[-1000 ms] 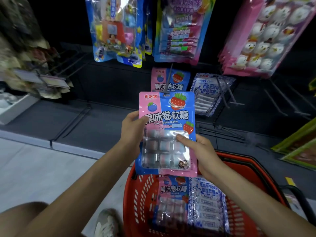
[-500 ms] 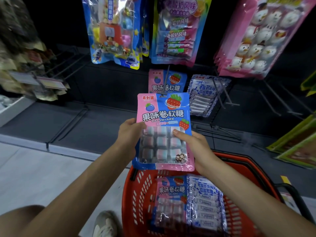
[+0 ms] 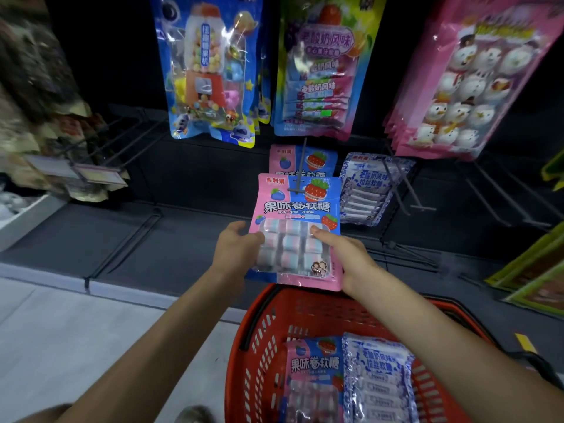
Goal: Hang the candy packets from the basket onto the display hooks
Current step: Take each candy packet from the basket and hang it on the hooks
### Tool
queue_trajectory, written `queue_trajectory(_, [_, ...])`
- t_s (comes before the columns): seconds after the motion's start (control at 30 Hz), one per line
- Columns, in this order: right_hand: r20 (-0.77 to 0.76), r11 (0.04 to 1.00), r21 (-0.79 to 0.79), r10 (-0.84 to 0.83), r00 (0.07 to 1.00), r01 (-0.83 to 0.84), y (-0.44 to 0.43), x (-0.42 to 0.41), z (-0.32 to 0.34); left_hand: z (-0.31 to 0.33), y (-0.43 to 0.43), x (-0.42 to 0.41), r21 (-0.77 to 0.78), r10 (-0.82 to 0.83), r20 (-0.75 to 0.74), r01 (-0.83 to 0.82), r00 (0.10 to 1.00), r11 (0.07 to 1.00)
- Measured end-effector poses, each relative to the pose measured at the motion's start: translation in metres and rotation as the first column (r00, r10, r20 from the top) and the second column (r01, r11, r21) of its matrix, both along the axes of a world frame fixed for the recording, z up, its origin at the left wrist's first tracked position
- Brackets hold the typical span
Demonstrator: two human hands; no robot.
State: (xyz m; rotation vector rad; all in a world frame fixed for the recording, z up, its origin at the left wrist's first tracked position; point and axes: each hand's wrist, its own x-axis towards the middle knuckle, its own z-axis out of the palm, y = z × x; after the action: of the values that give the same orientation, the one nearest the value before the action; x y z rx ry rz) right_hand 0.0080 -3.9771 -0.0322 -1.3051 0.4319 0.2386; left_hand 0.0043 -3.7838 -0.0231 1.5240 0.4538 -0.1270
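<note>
I hold a pink-and-blue candy packet (image 3: 297, 209) upright in front of a low display hook (image 3: 300, 166). My left hand (image 3: 235, 248) grips its left edge and my right hand (image 3: 345, 257) grips its lower right side. The hook's tip lies at the packet's top hole; whether it passes through I cannot tell. Another packet of the same kind (image 3: 287, 161) hangs behind on that hook. The red basket (image 3: 259, 340) below holds one more pink-and-blue packet (image 3: 314, 364) and a blue-and-white packet (image 3: 378, 377).
Blue-and-white packets (image 3: 366, 187) hang on the hook to the right. Larger bags hang above: a blue one (image 3: 210, 68), a purple-green one (image 3: 320, 68), pink snowman bags (image 3: 467, 74). Bare hooks (image 3: 500, 196) stick out at the right. A shoe (image 3: 195, 416) is beside the basket.
Both hands have carried the packet forward and away from me toward the low hook, so its top now meets the hook's tip.
</note>
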Motion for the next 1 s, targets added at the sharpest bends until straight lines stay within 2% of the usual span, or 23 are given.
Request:
queue_trajectory(0.33, [-0.094,0.996,-0.036,-0.091,0.991,0.088,-0.002,0.061,-0.013,-0.028,0.000,0.042,0.167,-0.073,0.037,0.066,0.997,0.984])
queue_trajectory(0.5, [-0.060,0.992,-0.045,-0.121,0.991,0.118,-0.011,0.090,-0.047,-0.055,0.005,0.071,0.217,-0.099,0.063,0.083,0.993,0.973])
queue_trajectory(0.63, [-0.019,0.980,-0.123,-0.162,0.987,0.159,-0.015,0.115,-0.080,-0.073,0.000,0.087,0.288,-0.114,0.081,0.087,0.990,0.954])
queue_trajectory(0.73, [0.008,0.969,-0.152,-0.194,0.981,0.193,-0.012,0.126,-0.097,-0.082,-0.005,0.097,0.282,-0.098,0.084,0.071,0.992,0.957])
queue_trajectory(0.87, [0.000,0.943,-0.278,-0.193,0.981,0.185,0.004,0.117,-0.075,-0.089,-0.013,0.114,0.227,-0.046,0.021,0.040,0.999,0.973])
queue_trajectory(1.0, [0.001,0.928,-0.339,-0.166,0.986,0.156,-0.001,0.131,-0.087,-0.091,-0.019,0.128,0.218,-0.073,0.017,0.067,0.997,0.974])
